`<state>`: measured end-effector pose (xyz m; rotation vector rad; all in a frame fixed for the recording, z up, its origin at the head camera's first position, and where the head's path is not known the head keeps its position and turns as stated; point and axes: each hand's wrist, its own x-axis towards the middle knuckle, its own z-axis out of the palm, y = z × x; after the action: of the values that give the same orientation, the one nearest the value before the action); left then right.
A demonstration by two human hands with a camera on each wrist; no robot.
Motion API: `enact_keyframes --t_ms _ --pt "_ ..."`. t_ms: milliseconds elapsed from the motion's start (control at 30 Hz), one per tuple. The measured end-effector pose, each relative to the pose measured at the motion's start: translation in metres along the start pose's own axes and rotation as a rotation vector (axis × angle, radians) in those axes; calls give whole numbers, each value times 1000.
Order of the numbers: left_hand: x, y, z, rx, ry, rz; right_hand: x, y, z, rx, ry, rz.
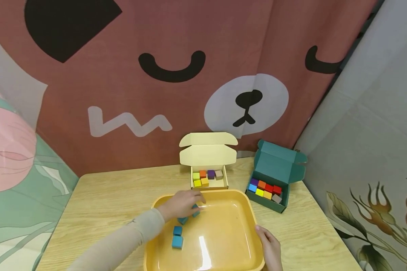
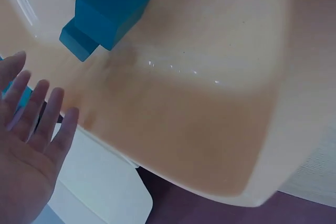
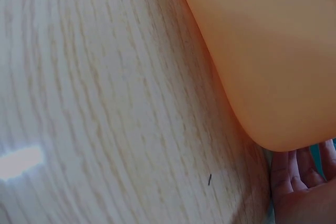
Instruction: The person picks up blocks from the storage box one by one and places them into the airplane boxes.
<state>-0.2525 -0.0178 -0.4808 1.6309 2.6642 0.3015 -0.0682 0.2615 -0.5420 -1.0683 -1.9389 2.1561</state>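
Observation:
A yellow tray lies on the table, and several blue cubes sit in its left part. Over the tray's far left part is my left hand, its fingers spread fairly straight just above a blue cube. In the left wrist view, that hand shows its bare palm, apart from two blue cubes. At the tray's right side my right hand grips the rim, thumb on top. The right wrist view has its fingers against the tray's outer wall.
Behind the tray stands an open cream box with several coloured cubes. To its right is an open dark green box, also holding several coloured cubes. A bear-print curtain hangs at the table's back edge, a grey curtain at the right.

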Motion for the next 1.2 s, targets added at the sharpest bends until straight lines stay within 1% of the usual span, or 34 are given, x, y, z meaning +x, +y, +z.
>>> enact_keyframes --t_ms 67,167,333,433,567,733,833,1033,1200 --pt "0 0 1 4 -48 -22 0 0 0 -4 -1 -2" --pt "1 -1 3 13 -98 -42 0 0 0 1 -3 -2" --pt "1 -3 6 41 -134 -32 0 0 0 6 -2 -6" --pt "2 -2 5 40 -151 -29 0 0 -1 3 1 -10" --pt "2 -2 6 47 -187 -45 -1 0 0 -2 6 -11" --pt "3 -2 9 51 -249 -60 -1 -1 0 -7 5 -14" --pt "4 -1 10 55 -264 -49 -1 -1 0 -11 7 -15" --pt "6 2 6 71 -284 -40 -1 -1 0 -4 6 -10" --pt "10 1 0 33 -275 -19 -1 -1 1 7 3 -13"
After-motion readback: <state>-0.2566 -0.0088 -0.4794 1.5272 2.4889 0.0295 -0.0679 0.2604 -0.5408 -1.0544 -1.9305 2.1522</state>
